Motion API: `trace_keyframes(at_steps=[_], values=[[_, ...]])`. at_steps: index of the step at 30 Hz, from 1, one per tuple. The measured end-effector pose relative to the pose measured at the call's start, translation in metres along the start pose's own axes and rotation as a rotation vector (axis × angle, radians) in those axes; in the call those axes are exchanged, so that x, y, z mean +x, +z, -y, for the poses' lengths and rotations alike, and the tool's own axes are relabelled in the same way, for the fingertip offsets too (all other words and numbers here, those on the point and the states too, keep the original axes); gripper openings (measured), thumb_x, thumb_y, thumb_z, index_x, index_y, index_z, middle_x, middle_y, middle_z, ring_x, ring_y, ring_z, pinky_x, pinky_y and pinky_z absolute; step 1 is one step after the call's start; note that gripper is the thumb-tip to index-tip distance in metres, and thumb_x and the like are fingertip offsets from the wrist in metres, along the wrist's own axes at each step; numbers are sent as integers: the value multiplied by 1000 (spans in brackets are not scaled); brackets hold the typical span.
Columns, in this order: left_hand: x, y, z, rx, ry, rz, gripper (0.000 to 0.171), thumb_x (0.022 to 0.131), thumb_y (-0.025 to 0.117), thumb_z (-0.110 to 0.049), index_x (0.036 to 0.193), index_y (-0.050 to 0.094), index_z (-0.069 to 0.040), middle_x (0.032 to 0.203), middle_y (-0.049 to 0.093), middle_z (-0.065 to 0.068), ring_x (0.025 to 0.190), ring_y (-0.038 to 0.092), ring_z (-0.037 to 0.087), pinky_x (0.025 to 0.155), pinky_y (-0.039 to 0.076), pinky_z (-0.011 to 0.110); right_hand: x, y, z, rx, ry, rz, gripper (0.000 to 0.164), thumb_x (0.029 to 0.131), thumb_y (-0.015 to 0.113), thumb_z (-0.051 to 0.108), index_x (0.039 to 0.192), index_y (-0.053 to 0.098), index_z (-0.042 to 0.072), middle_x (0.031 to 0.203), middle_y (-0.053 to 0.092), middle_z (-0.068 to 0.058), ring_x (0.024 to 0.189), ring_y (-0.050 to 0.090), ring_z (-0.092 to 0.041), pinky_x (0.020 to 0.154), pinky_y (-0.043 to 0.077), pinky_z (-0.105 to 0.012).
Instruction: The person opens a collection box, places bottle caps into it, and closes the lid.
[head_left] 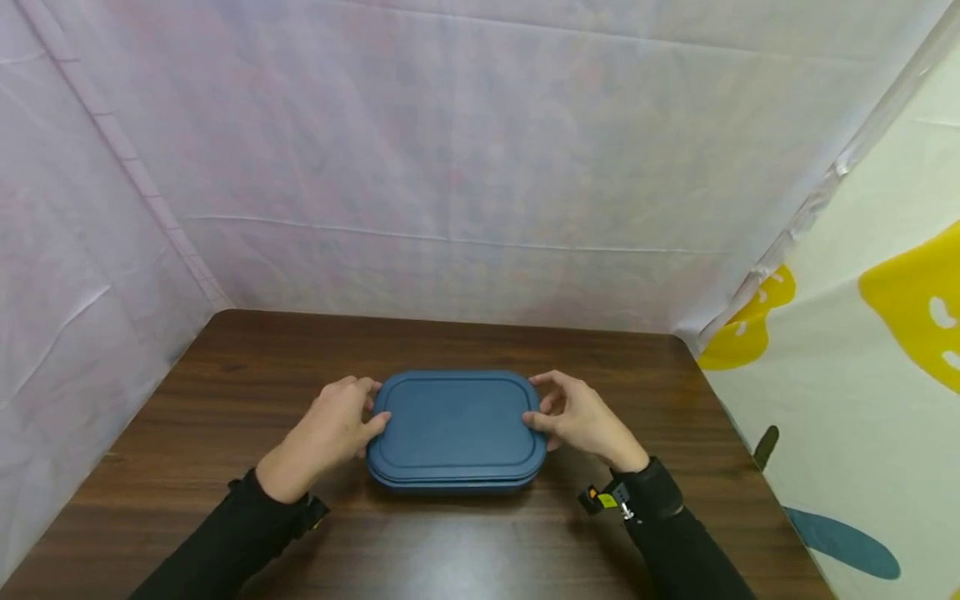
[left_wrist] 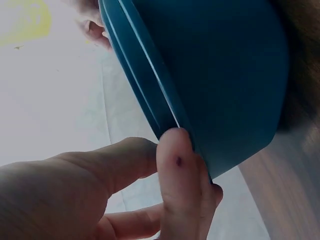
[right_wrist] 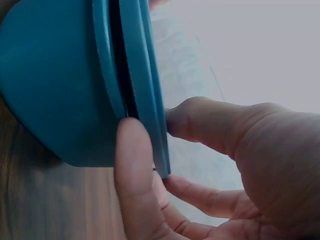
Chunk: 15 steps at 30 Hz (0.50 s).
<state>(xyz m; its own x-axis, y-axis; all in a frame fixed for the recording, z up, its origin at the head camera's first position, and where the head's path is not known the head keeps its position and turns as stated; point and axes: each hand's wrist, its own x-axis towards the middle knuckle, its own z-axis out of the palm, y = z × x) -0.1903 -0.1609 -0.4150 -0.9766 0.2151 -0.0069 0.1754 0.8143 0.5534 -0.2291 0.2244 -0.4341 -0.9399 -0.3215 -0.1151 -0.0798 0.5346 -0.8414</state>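
A blue rectangular food container with rounded corners stands upright on the table. Its matching blue lid lies over the top, and a dark gap shows between lid and rim in the right wrist view. At the left end, my left hand pinches the lid's edge, thumb on top and fingers along the side. My right hand grips the opposite end likewise, its thumb on the lid and a fingertip at the gap. What the container holds is hidden.
The dark brown wooden table reaches back to a pale hanging sheet. Another pale sheet hangs along the left side. On the right is a white cloth printed with yellow shapes.
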Motion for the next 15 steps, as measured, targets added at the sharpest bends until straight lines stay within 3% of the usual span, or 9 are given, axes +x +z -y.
trace_keyframes(at_steps=[8, 15], values=[[-2, 0, 0, -32, -29, 44, 53, 110, 80, -13, 153, 64, 14, 120, 75, 27, 62, 69, 11, 57, 60, 27, -4, 3, 2, -39, 13, 47, 66, 106, 88, 20, 164, 59, 6, 105, 70, -14, 70, 77, -22, 73, 72, -50], [-4, 1, 4, -94, -36, 100, 61, 113, 77, -14, 161, 54, 15, 109, 76, 19, 62, 72, 12, 58, 62, 28, -7, 4, 1, -20, 15, 72, 68, 108, 86, 19, 166, 56, 5, 106, 68, -15, 69, 78, -24, 70, 72, -51]])
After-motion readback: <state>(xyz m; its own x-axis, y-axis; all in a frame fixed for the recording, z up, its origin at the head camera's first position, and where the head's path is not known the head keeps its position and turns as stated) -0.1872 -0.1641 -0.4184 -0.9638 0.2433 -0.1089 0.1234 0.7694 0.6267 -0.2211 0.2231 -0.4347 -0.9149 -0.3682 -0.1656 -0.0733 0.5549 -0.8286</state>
